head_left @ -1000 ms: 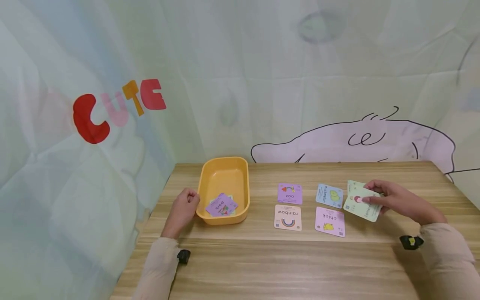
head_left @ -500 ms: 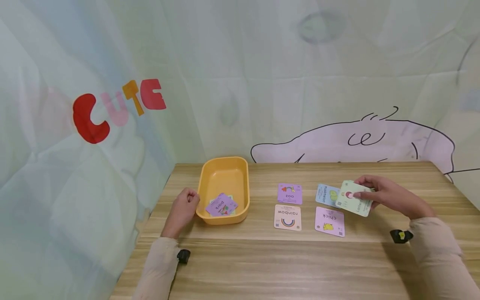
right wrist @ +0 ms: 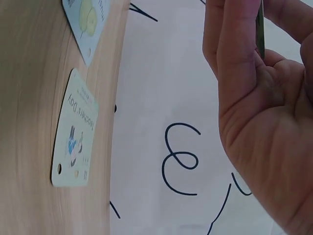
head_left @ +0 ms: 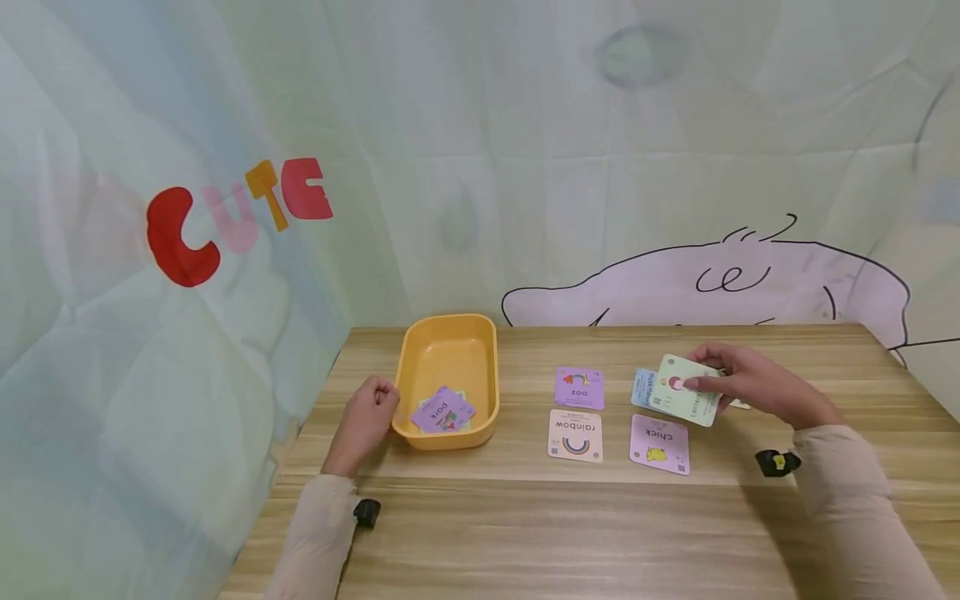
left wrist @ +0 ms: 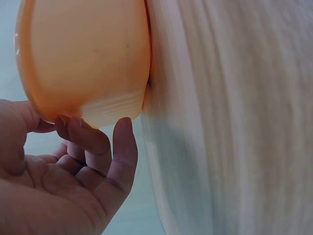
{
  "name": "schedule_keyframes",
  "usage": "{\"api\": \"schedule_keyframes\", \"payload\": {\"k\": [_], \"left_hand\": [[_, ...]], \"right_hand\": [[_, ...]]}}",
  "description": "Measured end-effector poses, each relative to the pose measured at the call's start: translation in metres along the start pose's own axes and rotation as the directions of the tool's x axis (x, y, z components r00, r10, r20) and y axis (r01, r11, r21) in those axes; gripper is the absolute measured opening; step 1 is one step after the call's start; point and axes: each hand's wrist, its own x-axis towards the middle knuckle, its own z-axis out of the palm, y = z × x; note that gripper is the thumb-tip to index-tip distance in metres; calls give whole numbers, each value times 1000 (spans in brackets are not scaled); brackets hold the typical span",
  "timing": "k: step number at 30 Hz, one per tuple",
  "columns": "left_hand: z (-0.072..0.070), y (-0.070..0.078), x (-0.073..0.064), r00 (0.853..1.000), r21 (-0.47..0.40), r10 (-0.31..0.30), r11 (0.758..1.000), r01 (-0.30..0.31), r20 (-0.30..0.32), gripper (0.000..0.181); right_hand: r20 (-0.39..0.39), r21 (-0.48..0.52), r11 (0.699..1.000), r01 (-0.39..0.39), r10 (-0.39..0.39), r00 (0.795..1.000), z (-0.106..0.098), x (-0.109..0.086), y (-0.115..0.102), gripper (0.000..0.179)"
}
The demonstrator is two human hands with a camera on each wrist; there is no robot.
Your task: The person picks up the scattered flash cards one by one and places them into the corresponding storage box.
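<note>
My right hand (head_left: 757, 387) pinches a pale green flash card (head_left: 684, 396) between thumb and fingers, above the table. That card covers part of the blue muskmelon card (head_left: 643, 390). In the right wrist view, a pale green Teachers' Day card (right wrist: 74, 134) lies on the table below the hand, and the held card shows only its edge. My left hand (head_left: 363, 425) grips the near left rim of a yellow plastic tray (head_left: 491, 367); the left wrist view has thumb and curled fingers at the tray's rim (left wrist: 36, 105). A purple park card (head_left: 437, 411) tops a few cards inside.
On the wooden table (head_left: 525, 533), a purple zoo card (head_left: 579, 388) and a peach rainbow card (head_left: 575, 434) lie right of the tray. A pink chick card (head_left: 660, 444) lies in front of the muskmelon card. A printed fabric backdrop (head_left: 450, 167) rises behind the table.
My right hand has moved left with the green card, which now overlaps the muskmelon card. A corner of the Teachers' Day card now shows behind the hand. The left hand and tray stay put.
</note>
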Motion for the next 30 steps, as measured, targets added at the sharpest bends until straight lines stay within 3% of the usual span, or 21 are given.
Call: {"api": "schedule_keyframes", "payload": {"k": [21,30], "left_hand": [[-1,0,0,1000,21,13,1000,-12,-7,22],[0,-1,1,1000,9,9,1000,-9,-1,21]], "right_hand": [[4,9,1000,28,-28,1000,20,27,-25,44],[23,9,996,84,-84,996,30,39,-31,41]]}}
